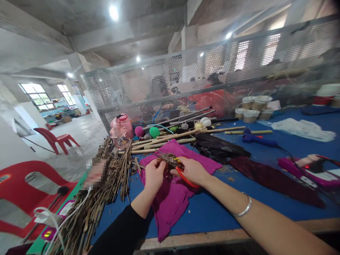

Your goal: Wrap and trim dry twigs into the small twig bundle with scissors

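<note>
My right hand [192, 172] grips a pair of scissors [186, 179] with red handles; the blades point away to the left over a small heap of dried brown plant bits [171, 165]. Close beside it, my left hand [154, 175] is closed in a pinch on what looks like a dried stem, mostly hidden by the fingers. Beneath both hands a magenta cloth [173, 213] lies spread, with the heap on it. To the left, a large bundle of dried stems [97, 204] with knobbly tops lies along the table edge.
Behind the cloth are bamboo sticks [170, 142], yarn balls [154, 132] and a pink jug [120, 138]. Dark cloth [275, 179], a blue tool [258, 140] and a magenta device [322, 176] lie rightward. Red chairs [35, 188] stand left. People sit behind a perforated metal screen [124, 88].
</note>
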